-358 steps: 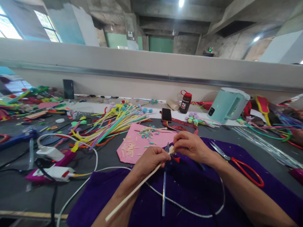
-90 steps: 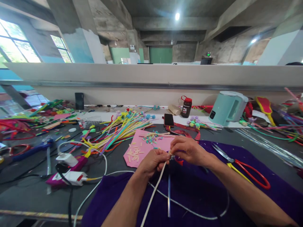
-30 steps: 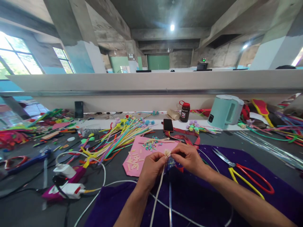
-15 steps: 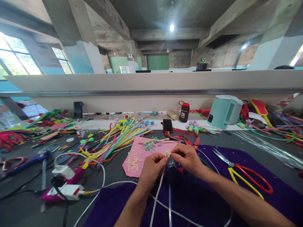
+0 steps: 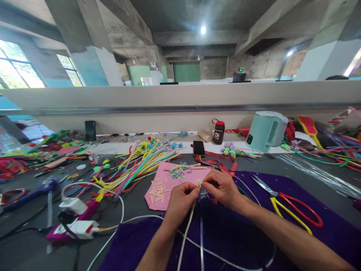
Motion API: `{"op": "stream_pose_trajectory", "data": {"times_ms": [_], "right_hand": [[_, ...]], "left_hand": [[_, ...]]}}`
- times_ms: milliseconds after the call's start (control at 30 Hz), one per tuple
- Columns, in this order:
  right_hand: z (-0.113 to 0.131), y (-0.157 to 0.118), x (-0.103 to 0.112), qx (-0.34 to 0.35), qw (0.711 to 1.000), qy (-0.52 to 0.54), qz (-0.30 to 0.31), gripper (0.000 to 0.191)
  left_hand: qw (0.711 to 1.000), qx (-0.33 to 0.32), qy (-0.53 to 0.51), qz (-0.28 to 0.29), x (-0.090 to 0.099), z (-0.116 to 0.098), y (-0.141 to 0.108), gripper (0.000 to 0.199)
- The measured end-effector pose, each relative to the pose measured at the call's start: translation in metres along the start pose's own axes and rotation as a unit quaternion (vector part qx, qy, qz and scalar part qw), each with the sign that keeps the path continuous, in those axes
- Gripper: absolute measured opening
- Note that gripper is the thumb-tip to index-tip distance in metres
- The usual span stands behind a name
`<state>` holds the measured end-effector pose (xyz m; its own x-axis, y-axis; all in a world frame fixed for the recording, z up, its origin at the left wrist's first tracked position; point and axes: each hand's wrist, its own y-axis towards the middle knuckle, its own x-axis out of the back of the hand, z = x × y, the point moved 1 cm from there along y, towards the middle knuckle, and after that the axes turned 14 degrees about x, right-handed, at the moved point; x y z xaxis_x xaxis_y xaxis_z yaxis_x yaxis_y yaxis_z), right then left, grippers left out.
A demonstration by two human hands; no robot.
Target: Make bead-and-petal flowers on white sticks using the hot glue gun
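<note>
My left hand [image 5: 182, 198] pinches the top of a long cream fuzzy stem, like a pipe cleaner [image 5: 186, 235], which hangs down below the fingers. At its tip is a small cream tuft [image 5: 199, 183], and the thumb and finger of my right hand [image 5: 224, 189] close on it from the other side. The fingertips hide part of the tuft. Just behind my hands, a pink sheet [image 5: 152, 190] carries short cream pieces [image 5: 159, 192] and small coloured bits [image 5: 179, 172]. Beneath my forearms is a dark purple cloth [image 5: 135, 241].
Scissors [image 5: 299, 209] lie on the cloth at right. Bundled colourful pipe cleaners [image 5: 143, 165] spread at left, near a power strip [image 5: 56, 233] and white cable [image 5: 123, 205]. A phone [image 5: 199, 148], brown bottle [image 5: 219, 134] and mint kettle [image 5: 263, 131] stand or lie farther back.
The view has shifted slightly. Both hands stay pinched at the cream tuft, with only a tiny movement of the right fingers.
</note>
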<state>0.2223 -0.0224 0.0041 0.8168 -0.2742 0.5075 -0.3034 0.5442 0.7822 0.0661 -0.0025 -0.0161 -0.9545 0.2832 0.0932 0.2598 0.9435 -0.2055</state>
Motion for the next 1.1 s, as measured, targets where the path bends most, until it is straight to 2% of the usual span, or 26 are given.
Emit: {"op": "stream_pose_trajectory", "data": {"times_ms": [167, 400, 633, 833, 933, 1100], "right_hand": [[0.002, 0.001, 0.002, 0.001, 1.0, -0.001, -0.001, 0.011], [0.004, 0.003, 0.008, -0.014, 0.999, 0.028, -0.025, 0.016], [0.004, -0.001, -0.001, -0.061, 0.996, 0.072, -0.01, 0.019], [0.018, -0.006, -0.019, -0.156, 0.964, 0.214, 0.025, 0.022], [0.025, -0.005, -0.024, -0.174, 0.944, 0.278, 0.026, 0.019], [0.028, -0.002, -0.025, -0.216, 0.919, 0.331, 0.003, 0.023]], "left_hand": [[0.999, 0.006, -0.027, 0.021, 0.001, -0.003, -0.003, 0.02], [0.986, 0.042, -0.144, 0.077, 0.003, -0.007, -0.005, 0.021], [0.969, 0.044, -0.223, 0.1, 0.009, -0.009, -0.005, 0.016], [0.955, 0.04, -0.285, 0.071, 0.009, -0.011, -0.008, 0.016], [0.95, 0.051, -0.295, 0.084, 0.006, -0.01, -0.009, 0.019], [0.958, 0.041, -0.264, 0.101, 0.004, -0.007, -0.01, 0.018]]}}
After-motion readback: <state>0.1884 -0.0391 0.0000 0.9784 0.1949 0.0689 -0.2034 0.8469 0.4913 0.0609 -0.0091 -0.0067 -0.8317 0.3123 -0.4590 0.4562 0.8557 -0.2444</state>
